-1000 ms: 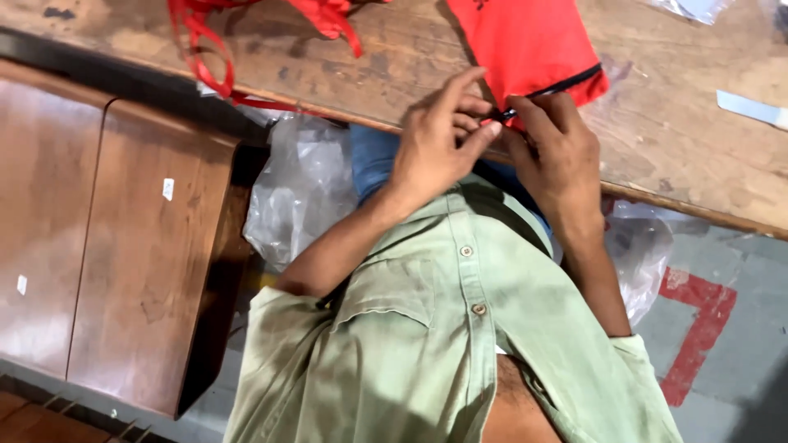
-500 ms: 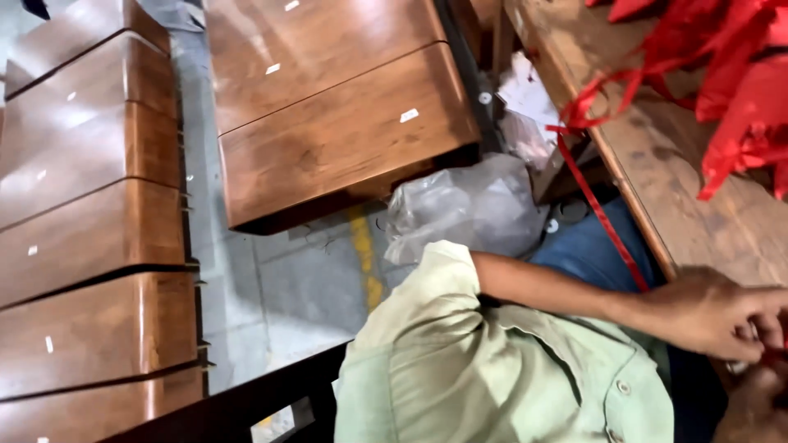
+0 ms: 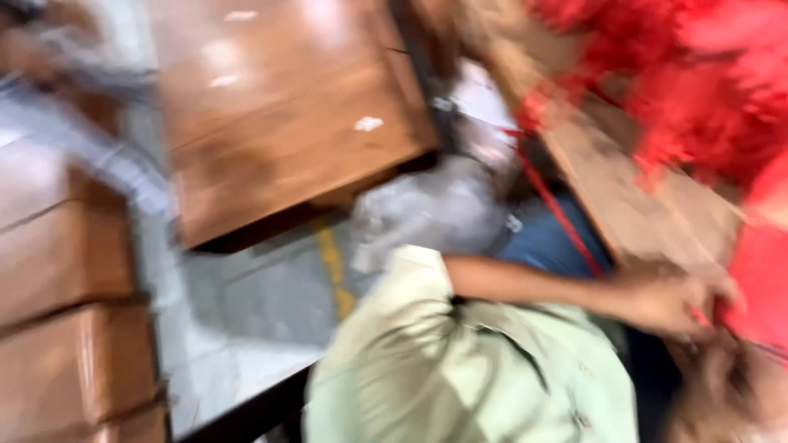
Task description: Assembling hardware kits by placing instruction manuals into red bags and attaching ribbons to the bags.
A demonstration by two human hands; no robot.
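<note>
The view is heavily blurred by motion. My left hand point(image 3: 669, 299) reaches right along the edge of a wooden worktable point(image 3: 648, 205), its fingers closed on the edge of a red fabric bag point(image 3: 763, 279). My right hand point(image 3: 726, 394) is a blur at the lower right, just below that bag; its grip is unreadable. A heap of more red fabric point(image 3: 698, 82) lies on the table at the upper right. A thin red cord point(image 3: 558, 209) hangs off the table edge over my blue trousers. My pale green shirt point(image 3: 460, 369) fills the bottom centre.
A crumpled clear plastic bag point(image 3: 435, 205) lies on the floor beside my leg. Brown wooden cabinets stand at the top centre point(image 3: 279, 123) and along the left point(image 3: 66, 262). A grey floor with a yellow line point(image 3: 332, 262) runs between them.
The camera has swung left and away from the table, so cabinets and floor now fill the view. My hands have slid to the right edge, still at the red bag.
</note>
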